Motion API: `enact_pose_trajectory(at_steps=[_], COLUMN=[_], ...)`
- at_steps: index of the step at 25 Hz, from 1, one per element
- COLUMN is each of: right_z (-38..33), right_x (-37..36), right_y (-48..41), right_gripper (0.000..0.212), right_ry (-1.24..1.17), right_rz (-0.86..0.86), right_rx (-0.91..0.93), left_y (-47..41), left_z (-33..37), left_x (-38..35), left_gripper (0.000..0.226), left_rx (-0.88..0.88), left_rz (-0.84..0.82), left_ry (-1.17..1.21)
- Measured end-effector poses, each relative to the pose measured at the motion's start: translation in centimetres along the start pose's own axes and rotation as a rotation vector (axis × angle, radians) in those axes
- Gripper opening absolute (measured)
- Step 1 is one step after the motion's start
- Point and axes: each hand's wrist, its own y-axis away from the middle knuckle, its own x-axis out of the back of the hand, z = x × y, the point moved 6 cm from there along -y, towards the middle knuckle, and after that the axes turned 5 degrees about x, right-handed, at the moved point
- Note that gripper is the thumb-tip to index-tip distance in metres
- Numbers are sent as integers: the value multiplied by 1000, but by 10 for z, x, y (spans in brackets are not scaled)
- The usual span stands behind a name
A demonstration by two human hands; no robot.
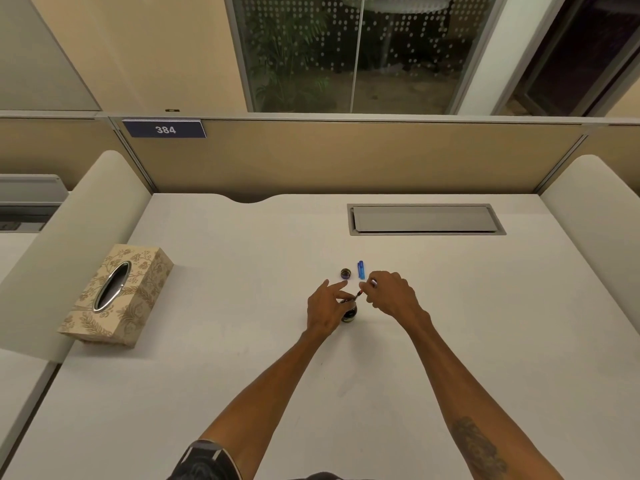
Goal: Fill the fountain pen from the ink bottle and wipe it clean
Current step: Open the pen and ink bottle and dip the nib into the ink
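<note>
A small dark ink bottle (349,314) stands open on the white desk, mostly hidden behind my left hand (327,311), which wraps around it with the index finger raised. My right hand (393,295) pinches the fountain pen (360,293) and holds it tilted, its tip at the bottle's mouth. The bottle's dark round cap (346,273) lies just behind the bottle. Next to the cap lies a blue pen part (361,269), either the pen's cap or its barrel.
A floral tissue box (116,296) sits at the desk's left edge, with no tissue showing from its slot. A grey cable flap (425,219) is set into the desk at the back right. A tan partition closes the far side.
</note>
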Motion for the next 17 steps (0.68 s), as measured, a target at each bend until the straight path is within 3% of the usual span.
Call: enact_pose_trajectory(at_steps=[5,11,17], right_z=[-2,-1,-1], right_x=[5,2,4], right_y=[0,1,-3], right_gripper=[11,42,19], right_ry=[-6,-20,16], right_rz=[5,34,10], right_rx=[29,-45,0], left_y=[-1,-1,-1], left_z=[1,1,3], left_x=[0,0,1], left_gripper=[28,29,26], left_rx=[-4,-5,-14], left_rz=[2,-1,-2], left_ry=[-8,-15,-22])
